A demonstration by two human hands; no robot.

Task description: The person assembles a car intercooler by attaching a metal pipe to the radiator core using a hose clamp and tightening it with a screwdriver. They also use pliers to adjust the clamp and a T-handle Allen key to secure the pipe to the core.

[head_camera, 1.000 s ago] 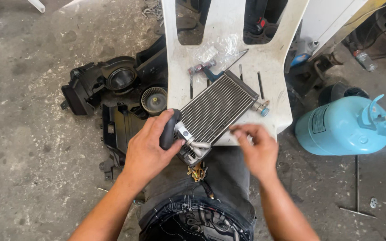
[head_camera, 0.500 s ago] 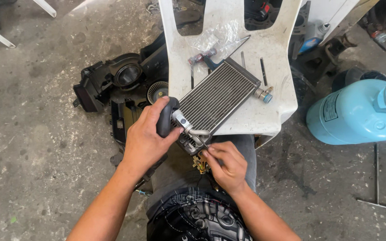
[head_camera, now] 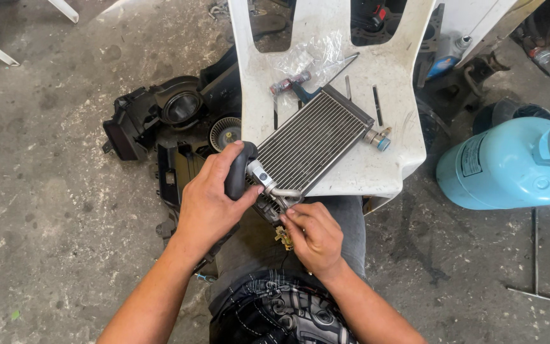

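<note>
Left hand (head_camera: 210, 202): was closed around a black foam-covered pipe end (head_camera: 237, 172) at the near-left corner of the finned core; fingers wrapped over it, thumb toward the metal tube.
Right hand (head_camera: 313, 234): sat just near of the core's near corner, fingertips pinched together on a small brass-coloured fitting (head_camera: 283, 238); whether the fitting was joined to the tube could not be told.
Finned core (head_camera: 310, 143): a rectangular aluminium heat exchanger, lay diagonally, its far-right part on the white plastic chair (head_camera: 383, 165), its near-left corner overhanging the seat edge above the person's lap.
Metal tube (head_camera: 278, 189): a bent silver pipe ran from the foam-covered end toward the right hand, along the core's near edge.
Far-right end of core: a stub pipe with a blue cap (head_camera: 380, 139) rested on the seat.
On the seat, far of the core: a clear plastic bag (head_camera: 316, 54), a small red-and-grey tube (head_camera: 289, 82).
Left of the chair, on the concrete floor (head_camera: 39, 210): black plastic blower housing (head_camera: 154, 114) with a round fan wheel (head_camera: 224, 132).
Right: light-blue gas cylinder (head_camera: 510, 165) on its side; a T-handle rod (head_camera: 535, 255) lay near of it.
</note>
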